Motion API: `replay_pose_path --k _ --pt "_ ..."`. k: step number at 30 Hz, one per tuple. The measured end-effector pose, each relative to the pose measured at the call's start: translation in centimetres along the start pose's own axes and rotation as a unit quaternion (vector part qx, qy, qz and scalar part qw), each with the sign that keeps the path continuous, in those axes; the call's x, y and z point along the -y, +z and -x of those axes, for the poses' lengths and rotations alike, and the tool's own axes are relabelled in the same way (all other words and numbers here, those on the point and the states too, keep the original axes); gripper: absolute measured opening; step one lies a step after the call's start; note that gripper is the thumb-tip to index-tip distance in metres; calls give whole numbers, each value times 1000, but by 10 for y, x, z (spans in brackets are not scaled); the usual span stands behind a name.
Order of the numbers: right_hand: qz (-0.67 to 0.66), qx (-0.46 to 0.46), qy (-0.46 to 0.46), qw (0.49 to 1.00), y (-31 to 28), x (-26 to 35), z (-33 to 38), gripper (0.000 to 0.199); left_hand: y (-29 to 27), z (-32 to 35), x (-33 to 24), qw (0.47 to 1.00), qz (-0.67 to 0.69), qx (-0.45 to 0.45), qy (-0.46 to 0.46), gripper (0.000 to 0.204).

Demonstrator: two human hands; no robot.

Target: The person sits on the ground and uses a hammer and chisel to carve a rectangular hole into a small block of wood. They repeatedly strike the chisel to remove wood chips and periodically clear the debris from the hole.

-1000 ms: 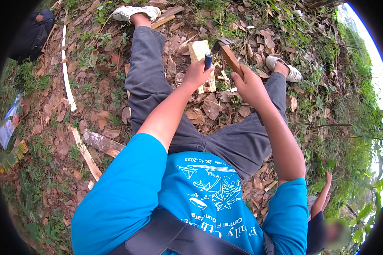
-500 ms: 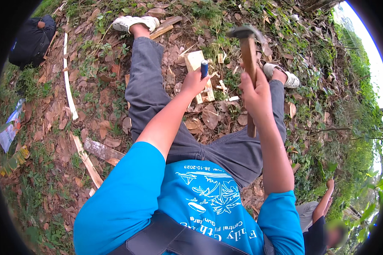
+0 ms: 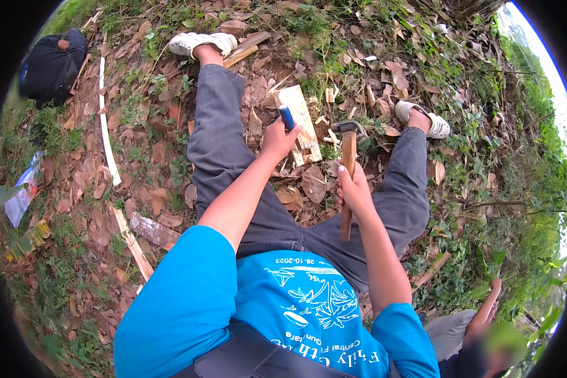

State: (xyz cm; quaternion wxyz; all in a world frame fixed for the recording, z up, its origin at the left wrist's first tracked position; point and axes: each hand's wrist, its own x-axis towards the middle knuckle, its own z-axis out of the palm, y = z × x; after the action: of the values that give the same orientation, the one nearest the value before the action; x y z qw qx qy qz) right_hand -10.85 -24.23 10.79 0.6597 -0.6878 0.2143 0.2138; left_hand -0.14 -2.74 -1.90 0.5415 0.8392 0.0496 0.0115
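Observation:
A blue-handled tool that looks like a chisel (image 3: 286, 116) stands in the closed fingers of my left hand (image 3: 276, 140), its lower end mostly hidden by the hand. Just beside it, a pale wooden block (image 3: 301, 113) with cuts at its near end lies on the leafy ground between my legs. My right hand (image 3: 356, 191) is wrapped round the wooden handle of a claw hammer (image 3: 348, 148). The hammer's dark head is up, to the right of the block and apart from the blue handle.
Wood chips (image 3: 330, 94) litter the ground around the block. My outstretched legs (image 3: 217, 120) flank it. Leftward lie a long pale strip (image 3: 107, 138), a weathered board (image 3: 152, 230) and a black bag (image 3: 51, 69). Another person (image 3: 450, 331) sits at the lower right.
My right hand has brought the hammer down and closer to my body. My left hand with the blue-handled chisel has shifted slightly left and nearer, uncovering more of the block.

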Motion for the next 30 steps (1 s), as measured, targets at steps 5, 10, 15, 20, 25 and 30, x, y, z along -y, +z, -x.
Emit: replay_pose_path --k 5,10,15,20,25,30 --pt "-51 -2 137 989 22 -86 -33 17 -11 14 4 991 120 -47 -37 22" --pt "54 67 207 975 27 -103 -46 24 -22 31 -13 987 155 -35 -12 17" --pt "90 79 195 974 35 -109 -49 28 -12 27 -23 983 178 -33 -29 22" --pt "70 79 177 979 34 -106 -49 28 -3 11 -25 989 141 -21 47 20" --pt "-154 72 167 971 32 -73 -35 36 -2 9 -62 984 131 109 -53 25" --pt "-187 -92 -75 975 32 -38 -11 70 3 33 -79 970 -65 229 46 22"
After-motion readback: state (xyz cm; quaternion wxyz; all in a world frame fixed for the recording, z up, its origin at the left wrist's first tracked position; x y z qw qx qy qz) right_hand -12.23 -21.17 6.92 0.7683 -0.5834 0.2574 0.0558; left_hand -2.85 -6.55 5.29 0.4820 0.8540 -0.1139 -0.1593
